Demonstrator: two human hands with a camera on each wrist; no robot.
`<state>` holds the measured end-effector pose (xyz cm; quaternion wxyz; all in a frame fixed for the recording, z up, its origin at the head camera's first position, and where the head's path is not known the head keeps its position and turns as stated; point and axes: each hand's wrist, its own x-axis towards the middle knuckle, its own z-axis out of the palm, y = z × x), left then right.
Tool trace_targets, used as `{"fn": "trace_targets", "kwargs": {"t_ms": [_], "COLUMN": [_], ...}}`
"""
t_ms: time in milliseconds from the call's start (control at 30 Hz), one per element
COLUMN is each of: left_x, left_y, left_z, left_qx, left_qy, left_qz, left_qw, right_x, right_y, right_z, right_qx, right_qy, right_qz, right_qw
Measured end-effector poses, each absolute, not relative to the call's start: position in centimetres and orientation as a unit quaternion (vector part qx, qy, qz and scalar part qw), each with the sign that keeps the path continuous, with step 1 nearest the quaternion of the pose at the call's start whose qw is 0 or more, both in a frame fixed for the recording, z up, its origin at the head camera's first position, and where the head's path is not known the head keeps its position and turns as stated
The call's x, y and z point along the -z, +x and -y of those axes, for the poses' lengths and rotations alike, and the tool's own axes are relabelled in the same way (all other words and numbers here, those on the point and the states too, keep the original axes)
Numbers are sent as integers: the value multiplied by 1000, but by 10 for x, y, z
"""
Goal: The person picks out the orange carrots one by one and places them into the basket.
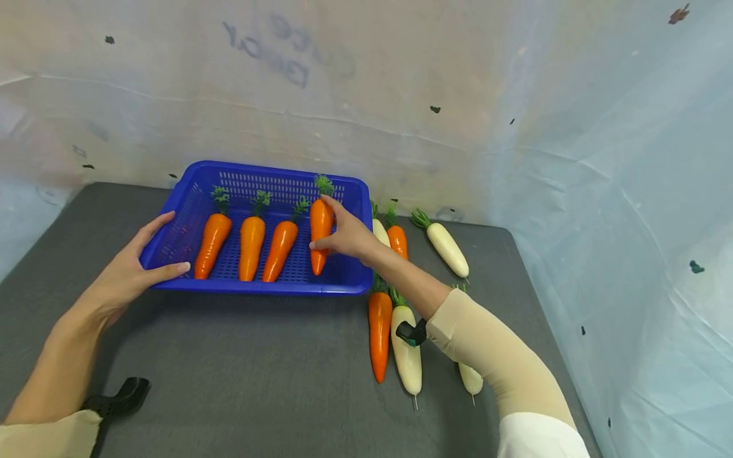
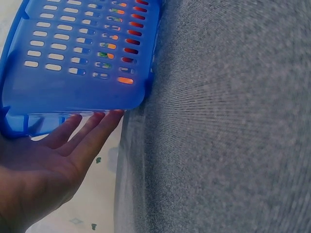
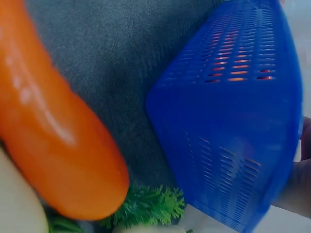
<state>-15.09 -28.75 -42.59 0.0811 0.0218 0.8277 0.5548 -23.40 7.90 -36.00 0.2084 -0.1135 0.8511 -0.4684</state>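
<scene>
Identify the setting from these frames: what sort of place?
Probably a makeshift work booth, perhaps for staged sorting: pale, plastic-looking sheeting hangs behind and beside a dark gray table, which bears a blue perforated basket of carrots, with white radishes lying beside it.

Three carrots [image 1: 252, 249] in your blue basket [image 1: 286, 289]
Your right grip [image 1: 347, 235] pinches a fourth carrot [image 1: 321, 219]; left grip [image 1: 130, 270] holds the rim [image 1: 223, 287].
</scene>
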Motion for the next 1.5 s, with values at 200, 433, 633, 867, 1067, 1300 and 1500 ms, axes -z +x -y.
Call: {"fn": "trace_targets", "kwargs": {"t_ms": [200,433,633,867,1067,1300,1500], "left_x": [426,424,424,427,426,427,427], "left_y": [-152,-151,-151,-151,-152,-151,-151], "left_z": [288,287,286,286,288,287,287], "left_qx": [-555,-556,-564,-556,-553,-557,-557], "left_qy": [22,16,17,19,23,20,21], "left_qz": [-827,-826,-820,-826,-828,-826,-825], "left_qw": [84,88,90,86,84,87,87], "right_x": [372,387,391,395,396,397,396], "right_y": [-241,-248,-250,-252,-253,-254,-255], "right_z": [-67,-56,-50,-45,-40,-39,-43], "right_qx": [469,466,457,434,409,392,456], "right_qy": [-87,-80,-87,-93,-109,-127,-102], "right_qz": [-854,-853,-859,-869,-874,-882,-854], "right_qw": [206,222,215,220,240,230,226]}}
